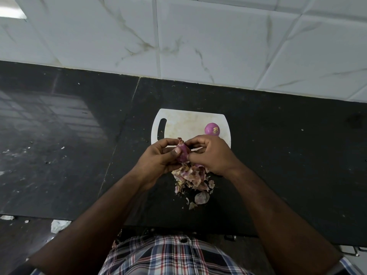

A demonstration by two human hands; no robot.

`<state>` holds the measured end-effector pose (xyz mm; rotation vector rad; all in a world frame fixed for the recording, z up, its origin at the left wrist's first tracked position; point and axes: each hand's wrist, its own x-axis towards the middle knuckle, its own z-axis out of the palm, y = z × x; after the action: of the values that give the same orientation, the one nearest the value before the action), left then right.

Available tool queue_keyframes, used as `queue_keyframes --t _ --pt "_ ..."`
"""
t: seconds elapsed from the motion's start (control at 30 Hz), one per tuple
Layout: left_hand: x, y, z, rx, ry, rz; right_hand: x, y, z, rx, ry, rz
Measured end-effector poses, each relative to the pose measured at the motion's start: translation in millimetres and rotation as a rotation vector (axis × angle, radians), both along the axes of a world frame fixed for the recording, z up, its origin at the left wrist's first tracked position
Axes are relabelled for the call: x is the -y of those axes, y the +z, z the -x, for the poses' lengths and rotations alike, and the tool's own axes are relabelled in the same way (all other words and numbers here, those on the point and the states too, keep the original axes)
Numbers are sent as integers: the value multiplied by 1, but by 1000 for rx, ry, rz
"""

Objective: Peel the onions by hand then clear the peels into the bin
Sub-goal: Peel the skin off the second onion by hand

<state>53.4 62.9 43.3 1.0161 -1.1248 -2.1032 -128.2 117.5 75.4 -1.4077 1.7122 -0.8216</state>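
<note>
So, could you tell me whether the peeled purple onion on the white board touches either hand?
Apart: the head view shows board between the peeled purple onion and the right hand.

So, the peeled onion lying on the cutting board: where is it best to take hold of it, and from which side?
Probably from above, fingers round the smooth sides of the peeled onion. It lies free near the right edge of the cutting board, root end facing up, nothing touching it. The right hand is nearest.
</note>
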Motion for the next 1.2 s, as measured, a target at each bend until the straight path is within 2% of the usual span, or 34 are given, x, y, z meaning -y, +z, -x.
queue_keyframes --t 0.3,0.47,0.53,0.63,0.67,0.9,1.07,1.2 --pt "-1 -1 3 52 -9 119 1 -3 -10 -161 -2 53" --pt "-3 0 3 54 2 80 3 -2 -1 -182 -25 72" --pt "-3 1 3 37 -2 40 4 -5 6 -63 -44 21" --pt "0 -1 2 41 4 -10 2 -9 10 233 -100 -82" --pt "0 -1 2 49 2 -17 1 -11 10 258 -95 -86" --pt "1 -1 -3 18 -54 4 -2 -17 3 122 -86 -1" --pt "2 -3 -4 -5 -40 17 -4 -7 -12 -139 -73 92" --pt "2 -5 -5 -3 -33 23 -4 -10 -16 -164 -122 130"
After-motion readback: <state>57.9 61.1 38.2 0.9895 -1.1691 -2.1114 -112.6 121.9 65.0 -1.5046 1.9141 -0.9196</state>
